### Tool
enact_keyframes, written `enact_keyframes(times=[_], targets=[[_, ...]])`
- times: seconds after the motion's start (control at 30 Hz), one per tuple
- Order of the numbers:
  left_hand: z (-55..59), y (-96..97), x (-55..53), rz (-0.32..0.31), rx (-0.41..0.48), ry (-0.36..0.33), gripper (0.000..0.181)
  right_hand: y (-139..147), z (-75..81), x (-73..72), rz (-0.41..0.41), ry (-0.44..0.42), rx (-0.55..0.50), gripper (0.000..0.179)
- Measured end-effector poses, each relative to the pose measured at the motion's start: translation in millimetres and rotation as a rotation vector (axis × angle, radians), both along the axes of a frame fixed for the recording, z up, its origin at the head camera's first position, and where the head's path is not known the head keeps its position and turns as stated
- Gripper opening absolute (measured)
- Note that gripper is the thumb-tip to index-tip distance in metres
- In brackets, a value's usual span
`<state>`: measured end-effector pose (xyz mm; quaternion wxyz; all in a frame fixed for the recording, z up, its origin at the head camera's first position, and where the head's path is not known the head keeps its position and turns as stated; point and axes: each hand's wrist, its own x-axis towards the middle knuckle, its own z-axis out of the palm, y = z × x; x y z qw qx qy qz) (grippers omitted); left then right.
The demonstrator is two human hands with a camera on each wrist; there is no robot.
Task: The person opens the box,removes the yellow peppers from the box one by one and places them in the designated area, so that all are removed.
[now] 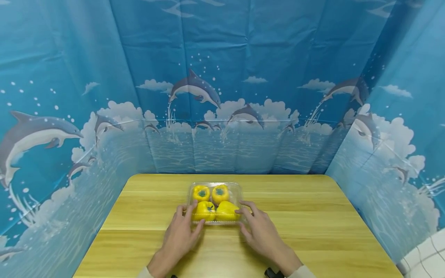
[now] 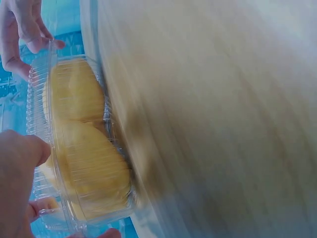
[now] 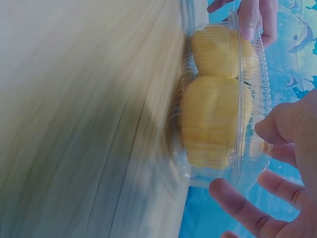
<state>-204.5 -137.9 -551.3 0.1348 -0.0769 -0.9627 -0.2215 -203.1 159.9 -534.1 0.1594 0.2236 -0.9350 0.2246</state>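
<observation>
A clear plastic clamshell box (image 1: 236, 188) with its lid down lies on the table, and several yellow bell peppers (image 1: 226, 211) show through it, some with green stems. My left hand (image 1: 180, 233) rests about the box's front left corner, its fingers along the left side and the thumb by the front edge. At the front right corner is my right hand (image 1: 261, 230), fingers spread and slightly bent by the rim. In the right wrist view its fingertips (image 3: 225, 191) lie close to the box's end; whether all of them touch is hard to tell.
The box sits on a wood-grain table (image 1: 295, 216), towards its far edge. Blue curtains (image 1: 222, 150) printed with dolphins and waves hang behind the table and along both sides. White surface with thin dark lines (image 1: 425, 255) shows at the lower right.
</observation>
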Motion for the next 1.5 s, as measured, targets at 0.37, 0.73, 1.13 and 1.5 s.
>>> enact_keyframes(times=[0.37,0.73,1.13,1.5], targets=[[2.7,8.8,13.5,-0.062,0.050,0.018,0.074,17,3.3,8.2,-0.005,0.042,0.023,0.028],[8.7,16.3,23.0,-0.137,0.131,-0.077,0.075,33,5.1,18.0,-0.041,0.055,0.032,0.026],[9.0,19.3,29.6,-0.170,0.180,-0.148,0.076,48,-0.4,22.5,-0.032,0.122,0.045,0.026],[11.5,22.4,36.6,-0.224,0.235,-0.172,0.076,59,2.4,26.6,-0.031,0.209,0.021,0.025]])
